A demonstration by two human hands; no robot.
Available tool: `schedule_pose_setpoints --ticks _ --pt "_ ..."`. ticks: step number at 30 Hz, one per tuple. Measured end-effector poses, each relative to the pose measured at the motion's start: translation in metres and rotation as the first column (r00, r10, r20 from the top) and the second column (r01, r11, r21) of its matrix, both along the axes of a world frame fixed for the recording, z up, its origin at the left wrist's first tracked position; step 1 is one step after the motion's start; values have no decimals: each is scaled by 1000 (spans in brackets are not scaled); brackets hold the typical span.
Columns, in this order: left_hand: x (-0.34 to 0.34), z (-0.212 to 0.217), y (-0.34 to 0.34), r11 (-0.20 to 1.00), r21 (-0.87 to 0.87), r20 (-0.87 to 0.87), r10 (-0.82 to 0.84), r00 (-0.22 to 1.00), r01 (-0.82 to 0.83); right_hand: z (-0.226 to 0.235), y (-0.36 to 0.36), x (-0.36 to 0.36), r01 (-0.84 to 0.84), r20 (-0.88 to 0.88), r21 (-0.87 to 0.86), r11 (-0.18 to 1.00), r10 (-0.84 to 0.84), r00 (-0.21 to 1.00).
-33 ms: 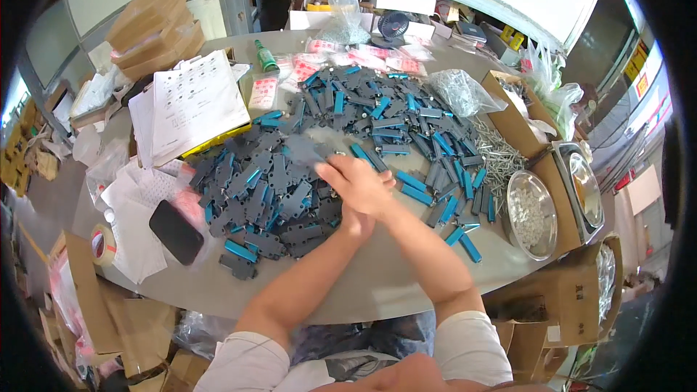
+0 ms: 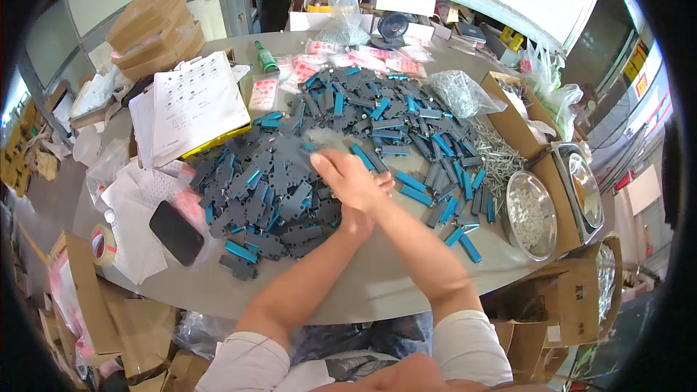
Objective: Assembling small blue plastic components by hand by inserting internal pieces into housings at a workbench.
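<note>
My right hand (image 2: 352,180) lies across the top of my left hand in front of the dark heap. Its fingers reach out to the left and look apart, with nothing visible between them. Just beyond its fingertips a dark grey flat piece (image 2: 292,148) shows as a blur over the left heap of flat dark grey parts (image 2: 272,185). My left hand (image 2: 356,222) is mostly hidden beneath the right one. Only its wrist side and some fingertips show, so its grip is hidden. Blue and dark grey oblong parts (image 2: 414,190) lie to the right of both hands.
Loose screws (image 2: 501,160) lie beside a metal bowl of small pale pieces (image 2: 534,218). A black phone (image 2: 176,232) rests at the left, near papers (image 2: 192,109). Behind the heaps stand a green bottle (image 2: 266,56), a plastic bag (image 2: 345,22) and a small fan (image 2: 393,27).
The dark grey piece near my right fingertips has moved left, away from the hand, and blurred over the heap. My right hand has shifted slightly left; the left is nearly still.
</note>
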State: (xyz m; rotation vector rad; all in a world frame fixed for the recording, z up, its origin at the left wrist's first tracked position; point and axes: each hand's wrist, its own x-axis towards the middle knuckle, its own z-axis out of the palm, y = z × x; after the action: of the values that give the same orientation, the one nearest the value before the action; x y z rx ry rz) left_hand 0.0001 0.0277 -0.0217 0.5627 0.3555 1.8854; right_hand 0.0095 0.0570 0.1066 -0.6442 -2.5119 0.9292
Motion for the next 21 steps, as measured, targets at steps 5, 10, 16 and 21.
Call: schedule_pose_setpoints --ticks 5,10,16,21 --pt "2 -1 6 969 -181 8 170 985 -166 -20 36 1 231 -142 35 972 -224 964" --pt "19 29 -7 924 70 -939 188 287 -375 -45 110 118 272 320 512 815 -475 819" --pt "31 22 -18 920 349 -863 242 -444 -177 -50 101 137 211 504 453 866 -444 741" --pt "29 23 -15 924 320 -908 237 -345 -209 -44 93 136 254 482 444 859 -468 740"
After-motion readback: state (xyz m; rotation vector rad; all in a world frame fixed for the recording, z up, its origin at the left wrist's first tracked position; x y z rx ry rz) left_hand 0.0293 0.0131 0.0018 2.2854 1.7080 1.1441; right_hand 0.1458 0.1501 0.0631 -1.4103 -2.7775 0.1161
